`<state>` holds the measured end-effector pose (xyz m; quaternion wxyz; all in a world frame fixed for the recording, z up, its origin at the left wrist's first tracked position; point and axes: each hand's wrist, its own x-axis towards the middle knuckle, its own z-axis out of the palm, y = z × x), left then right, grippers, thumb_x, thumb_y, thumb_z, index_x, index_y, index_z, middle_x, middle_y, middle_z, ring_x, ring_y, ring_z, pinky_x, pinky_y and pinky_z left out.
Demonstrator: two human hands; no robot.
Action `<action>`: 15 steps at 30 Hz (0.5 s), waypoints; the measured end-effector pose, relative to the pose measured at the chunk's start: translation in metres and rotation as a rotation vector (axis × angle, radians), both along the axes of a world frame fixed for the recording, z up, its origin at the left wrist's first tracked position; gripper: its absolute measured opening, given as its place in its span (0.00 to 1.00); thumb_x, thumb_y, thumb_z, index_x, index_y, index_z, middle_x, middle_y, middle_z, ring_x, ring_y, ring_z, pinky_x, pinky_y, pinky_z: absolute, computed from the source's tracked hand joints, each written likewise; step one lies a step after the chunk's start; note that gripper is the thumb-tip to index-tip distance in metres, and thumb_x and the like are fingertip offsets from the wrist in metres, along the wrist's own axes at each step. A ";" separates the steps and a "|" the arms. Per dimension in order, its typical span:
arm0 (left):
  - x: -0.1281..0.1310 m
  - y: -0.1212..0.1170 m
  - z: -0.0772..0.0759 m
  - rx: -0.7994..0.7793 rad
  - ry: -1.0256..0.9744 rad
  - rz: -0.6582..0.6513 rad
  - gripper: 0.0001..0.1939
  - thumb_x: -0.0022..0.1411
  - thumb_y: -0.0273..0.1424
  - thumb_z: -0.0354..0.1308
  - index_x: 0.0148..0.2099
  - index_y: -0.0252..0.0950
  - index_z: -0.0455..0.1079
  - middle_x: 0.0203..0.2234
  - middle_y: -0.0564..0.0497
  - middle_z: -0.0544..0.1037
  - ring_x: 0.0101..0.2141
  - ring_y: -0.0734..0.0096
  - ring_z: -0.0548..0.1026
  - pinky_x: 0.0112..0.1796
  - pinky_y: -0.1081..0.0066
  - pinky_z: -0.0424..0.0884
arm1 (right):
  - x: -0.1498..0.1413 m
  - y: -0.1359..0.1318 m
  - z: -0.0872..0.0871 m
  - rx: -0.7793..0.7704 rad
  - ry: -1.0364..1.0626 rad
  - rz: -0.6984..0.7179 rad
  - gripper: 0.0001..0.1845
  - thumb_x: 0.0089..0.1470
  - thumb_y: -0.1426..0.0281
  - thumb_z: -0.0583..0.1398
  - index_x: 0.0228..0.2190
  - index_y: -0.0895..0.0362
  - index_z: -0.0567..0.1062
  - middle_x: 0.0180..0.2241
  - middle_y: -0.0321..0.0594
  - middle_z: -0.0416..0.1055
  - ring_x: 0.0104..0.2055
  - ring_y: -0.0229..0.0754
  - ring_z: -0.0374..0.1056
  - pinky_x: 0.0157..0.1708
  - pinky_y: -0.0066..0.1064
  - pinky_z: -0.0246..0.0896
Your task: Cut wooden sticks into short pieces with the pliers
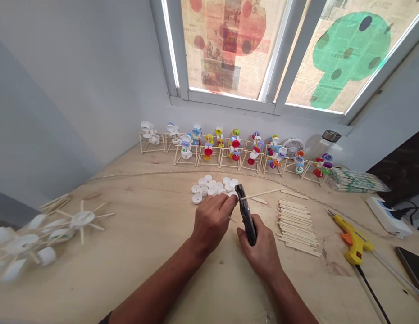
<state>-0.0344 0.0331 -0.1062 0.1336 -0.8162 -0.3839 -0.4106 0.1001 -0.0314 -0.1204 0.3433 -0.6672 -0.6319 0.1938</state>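
Note:
My left hand (212,220) is closed round a thin wooden stick (263,193), one end of which shows below the fingers. My right hand (261,247) grips the handles of dark pliers (246,213), tilted with the head pointing away from me. The stick crosses at the head of the pliers and runs on to the right; whether the jaws are closed on it I cannot tell. Just beyond both hands lies a cluster of white bottle caps (204,190). To the right, short wooden sticks (297,227) lie side by side in a stack.
Small stick frames with colourful cap wheels (208,150) line the wall. A yellow glue gun (356,238), a power strip (387,216) and bagged sticks (356,179) are at right. Wheels of caps and sticks (23,243) lie left. A small fan (293,147) and bottle (326,141) stand behind.

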 end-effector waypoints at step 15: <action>-0.004 0.003 0.003 0.035 -0.059 -0.153 0.08 0.61 0.23 0.46 0.37 0.32 0.66 0.17 0.56 0.63 0.20 0.78 0.60 0.23 0.76 0.56 | 0.002 0.001 -0.004 0.062 -0.045 0.008 0.07 0.49 0.67 0.53 0.33 0.55 0.64 0.22 0.33 0.67 0.24 0.40 0.64 0.24 0.26 0.55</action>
